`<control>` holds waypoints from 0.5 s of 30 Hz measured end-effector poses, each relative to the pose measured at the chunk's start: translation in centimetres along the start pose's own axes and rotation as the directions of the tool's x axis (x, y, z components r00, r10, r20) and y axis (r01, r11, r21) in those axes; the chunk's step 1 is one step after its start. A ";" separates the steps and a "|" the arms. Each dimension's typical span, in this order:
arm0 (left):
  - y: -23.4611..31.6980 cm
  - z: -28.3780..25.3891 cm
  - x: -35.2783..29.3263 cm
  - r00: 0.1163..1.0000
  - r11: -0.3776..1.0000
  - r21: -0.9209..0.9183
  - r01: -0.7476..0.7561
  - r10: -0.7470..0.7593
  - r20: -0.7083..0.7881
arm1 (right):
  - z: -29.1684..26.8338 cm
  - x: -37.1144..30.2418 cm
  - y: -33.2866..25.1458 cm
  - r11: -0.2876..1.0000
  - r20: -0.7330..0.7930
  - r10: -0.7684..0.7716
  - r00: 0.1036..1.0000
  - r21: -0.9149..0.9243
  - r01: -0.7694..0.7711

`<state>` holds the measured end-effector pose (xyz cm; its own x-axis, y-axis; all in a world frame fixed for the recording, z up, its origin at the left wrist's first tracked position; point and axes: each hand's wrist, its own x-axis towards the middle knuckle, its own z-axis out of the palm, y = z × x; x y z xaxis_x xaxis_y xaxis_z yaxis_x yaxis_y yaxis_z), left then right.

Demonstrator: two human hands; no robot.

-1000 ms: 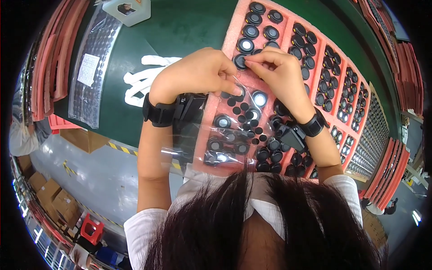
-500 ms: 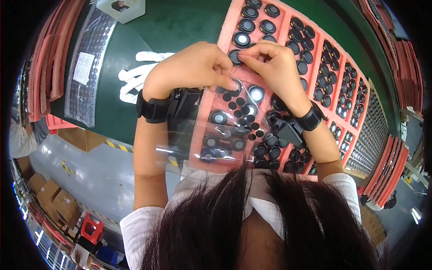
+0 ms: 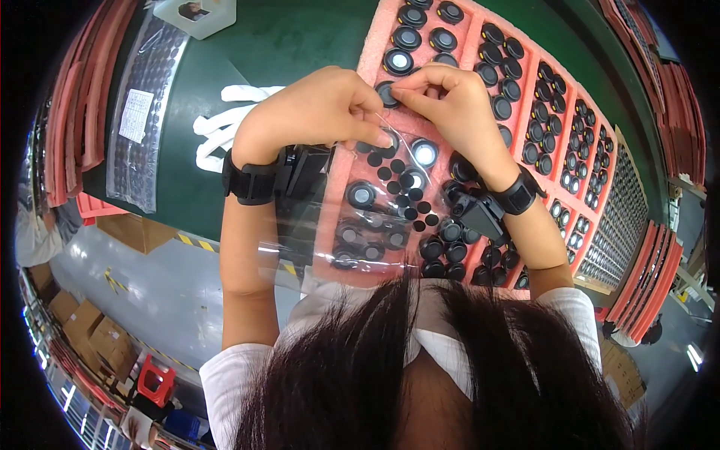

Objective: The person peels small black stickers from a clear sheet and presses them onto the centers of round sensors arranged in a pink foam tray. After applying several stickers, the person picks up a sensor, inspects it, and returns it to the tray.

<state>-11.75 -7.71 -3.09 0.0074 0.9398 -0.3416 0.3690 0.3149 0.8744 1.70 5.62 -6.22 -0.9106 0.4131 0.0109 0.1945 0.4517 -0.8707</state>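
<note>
My left hand pinches the upper edge of a clear plastic sheet between thumb and fingers. Several small black discs lie in a cluster on the sheet. Under it shows a pink foam tray filled with round black parts, some with pale centres. My right hand has thumb and forefinger closed together at one round black part at the tray's left side. Whatever those fingertips may hold is too small to make out. Each wrist wears a black strap with a small device.
White gloves lie on the green tabletop left of the tray. Farther left is a plastic-wrapped sheet of parts. A whitish container stands at the back. Stacked pink trays rise at the left edge, others at the right.
Both hands keep their pinches. The view has shifted slightly, so tray and hands sit a little farther left and up; the right fingertips remain at the same round part.
</note>
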 end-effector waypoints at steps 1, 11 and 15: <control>0.0 0.0 0.0 1.000 1.000 -0.005 0.005 -0.005 -0.006 | 0.0 0.0 0.0 1.000 0.000 0.004 1.000 -0.001 -0.004; 0.0 0.0 0.0 1.000 1.000 0.008 0.011 -0.011 0.011 | 0.0 -0.1 -0.1 0.999 0.006 0.033 0.999 -0.017 -0.032; 0.1 -0.1 0.1 1.000 1.000 0.006 0.015 -0.015 0.016 | -0.1 0.0 -0.1 1.000 0.013 0.015 1.000 -0.025 -0.015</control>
<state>-11.78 -7.63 -3.04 0.0170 0.9328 -0.3600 0.3743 0.3279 0.8674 1.66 5.64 -6.05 -0.9121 0.4098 -0.0088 0.2173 0.4652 -0.8581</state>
